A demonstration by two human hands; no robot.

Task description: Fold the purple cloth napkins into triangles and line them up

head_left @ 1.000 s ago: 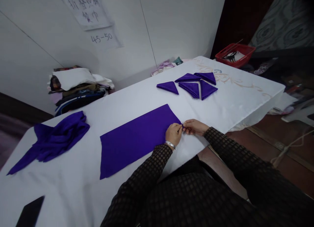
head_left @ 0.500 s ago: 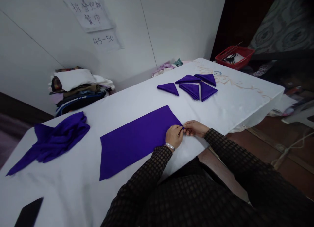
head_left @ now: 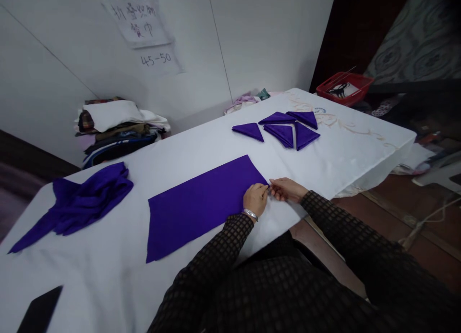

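Observation:
A purple napkin (head_left: 201, 203), doubled into a long rectangle, lies flat on the white-covered table in front of me. My left hand (head_left: 256, 198) has its fingers closed on the napkin's near right corner, a silver bracelet at its wrist. Just right of that corner, my right hand (head_left: 286, 190) has thumb and fingers pinched together at the edge of the cloth. The bit between the two hands is small and partly hidden by my fingers. Beyond the napkin sit several purple napkins folded into triangles (head_left: 279, 133). To the left, more purple cloth (head_left: 91, 198) lies crumpled.
A stack of folded clothes (head_left: 120, 126) stands by the wall at the table's far edge. Past the far right end is a red basket (head_left: 345, 100). A flat dark object (head_left: 40, 311) lies at the near left. Handwritten paper signs (head_left: 144, 25) hang on the wall.
My right hand's fingers have shifted slightly at the corner, and less dark cloth shows between the hands. The left hand and the napkin stay put; the view has tilted a little.

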